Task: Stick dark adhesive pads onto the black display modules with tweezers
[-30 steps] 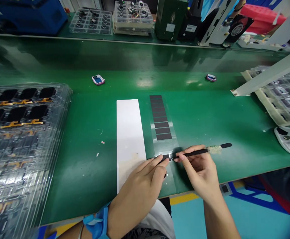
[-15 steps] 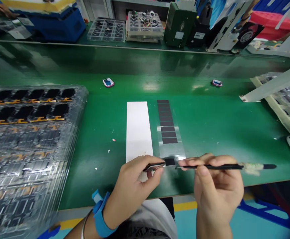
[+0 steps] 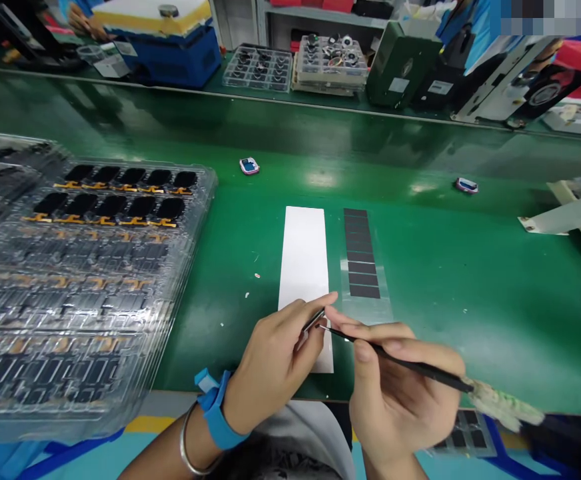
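My left hand (image 3: 280, 353), with a blue strap and a bangle at its wrist, pinches a small dark screen (image 3: 313, 320) between thumb and fingers. The screen is tilted and seen nearly edge-on. Black tweezers (image 3: 415, 365) lie in my right hand (image 3: 405, 393), their rear end wrapped in pale, frayed tape. Their thin tip reaches the screen's near side; whether it touches cannot be made out. Under my left hand lies a white card strip (image 3: 304, 253). Beside it is a clear sheet bearing a row of black adhesive pieces (image 3: 360, 257).
Stacked clear trays (image 3: 200, 220) of black screens with orange flex cables fill the left. Two small watch cases (image 3: 249, 166) lie toward the back. A shelf behind holds a blue machine (image 3: 170, 59), part boxes (image 3: 330, 63) and a green box (image 3: 401, 67). A pale post (image 3: 570, 213) stands right.
The black square between my hands is no longer visible apart from the screen. My right hand has moved left, angling the tweezers' tip up to the screen. The view has swung left.
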`<state>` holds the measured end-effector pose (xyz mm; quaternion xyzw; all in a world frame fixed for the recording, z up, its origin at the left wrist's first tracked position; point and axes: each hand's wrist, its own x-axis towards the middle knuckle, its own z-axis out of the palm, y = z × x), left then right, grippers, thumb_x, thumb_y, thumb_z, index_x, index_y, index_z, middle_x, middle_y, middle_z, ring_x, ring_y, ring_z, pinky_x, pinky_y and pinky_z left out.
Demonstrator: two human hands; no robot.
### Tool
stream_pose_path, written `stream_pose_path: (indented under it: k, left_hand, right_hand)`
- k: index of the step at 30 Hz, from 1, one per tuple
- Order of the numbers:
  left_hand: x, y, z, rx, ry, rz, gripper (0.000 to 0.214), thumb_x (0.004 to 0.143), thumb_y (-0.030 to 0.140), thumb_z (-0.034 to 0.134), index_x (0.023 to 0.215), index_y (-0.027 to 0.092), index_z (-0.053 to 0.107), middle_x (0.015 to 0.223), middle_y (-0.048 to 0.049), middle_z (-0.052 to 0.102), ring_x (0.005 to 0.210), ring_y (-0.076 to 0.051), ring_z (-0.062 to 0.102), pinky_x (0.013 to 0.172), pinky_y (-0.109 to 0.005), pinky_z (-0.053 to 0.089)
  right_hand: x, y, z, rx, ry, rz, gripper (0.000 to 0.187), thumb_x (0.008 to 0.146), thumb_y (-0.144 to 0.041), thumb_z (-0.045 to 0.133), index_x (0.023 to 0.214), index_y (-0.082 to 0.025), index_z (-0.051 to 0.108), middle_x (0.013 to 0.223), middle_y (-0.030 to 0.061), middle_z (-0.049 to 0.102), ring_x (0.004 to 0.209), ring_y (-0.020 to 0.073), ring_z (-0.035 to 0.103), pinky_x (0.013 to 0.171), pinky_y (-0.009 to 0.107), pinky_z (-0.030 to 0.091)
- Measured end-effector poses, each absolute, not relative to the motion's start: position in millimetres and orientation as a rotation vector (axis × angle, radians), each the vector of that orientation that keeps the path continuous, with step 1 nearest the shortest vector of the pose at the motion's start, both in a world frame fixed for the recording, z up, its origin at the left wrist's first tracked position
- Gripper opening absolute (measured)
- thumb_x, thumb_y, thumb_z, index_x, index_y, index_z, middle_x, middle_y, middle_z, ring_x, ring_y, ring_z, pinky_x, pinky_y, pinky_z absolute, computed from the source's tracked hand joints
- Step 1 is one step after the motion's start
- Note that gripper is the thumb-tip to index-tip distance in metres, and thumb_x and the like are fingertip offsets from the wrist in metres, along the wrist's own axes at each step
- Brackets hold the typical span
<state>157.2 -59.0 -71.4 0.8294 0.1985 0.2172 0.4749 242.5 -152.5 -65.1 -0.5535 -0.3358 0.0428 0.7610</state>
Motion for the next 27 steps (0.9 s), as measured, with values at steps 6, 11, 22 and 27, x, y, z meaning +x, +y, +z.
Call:
stream_pose_path:
  k: [6, 11, 22, 27]
  left_hand:
    - [156.5, -58.7, -74.0, 1.973, 0.474, 0.52, 0.045, 0.1, 0.02, 0.038, 0.144, 0.022, 0.041, 0.098, -0.0042, 0.061, 0.084, -0.014, 0.059, 0.075, -0.026, 0.047]
    - [155.6, -58.5, -75.3, 1.941, 0.469, 0.511, 0.046, 0.101, 0.023, 0.036, 0.146, 0.023, 0.038, 0.103, -0.0047, 0.059, 0.093, -0.016, 0.058, 0.082, -0.029, 0.046]
    - [153.2, -59.6, -76.4, 1.917, 0.472, 0.502, 0.047, 0.101, 0.024, 0.034, 0.148, 0.026, 0.035, 0.104, -0.0043, 0.058, 0.094, -0.016, 0.056, 0.084, -0.03, 0.045]
    - [154.7, -59.3, -76.7, 1.921, 0.488, 0.488, 0.047, 0.102, 0.024, 0.034, 0.148, 0.025, 0.035, 0.105, -0.0049, 0.058, 0.094, -0.017, 0.056, 0.084, -0.031, 0.045]
  right_hand:
    - [246.2, -143.7, -75.3, -1.152, -0.8, 0.036, 0.031, 0.083, 0.007, 0.055, 0.101, -0.017, 0.052, 0.087, 0.0045, 0.07, 0.086, 0.0209, 0.072, 0.082, 0.047, 0.065]
    - [248.1, -141.8, -77.2, -1.135, -0.799, 0.041, 0.033, 0.08, 0.01, 0.054, 0.1, -0.016, 0.053, 0.087, 0.0056, 0.07, 0.089, 0.0232, 0.072, 0.079, 0.046, 0.066]
    - [249.3, -140.7, -79.4, -1.192, -0.778, 0.026, 0.03, 0.081, 0.007, 0.057, 0.098, -0.018, 0.054, 0.085, 0.0026, 0.07, 0.081, 0.0195, 0.072, 0.08, 0.047, 0.065]
    - [249.3, -139.1, -81.4, -1.175, -0.778, 0.005, 0.031, 0.079, 0.01, 0.055, 0.097, -0.016, 0.053, 0.084, 0.0044, 0.07, 0.08, 0.0208, 0.072, 0.079, 0.047, 0.065]
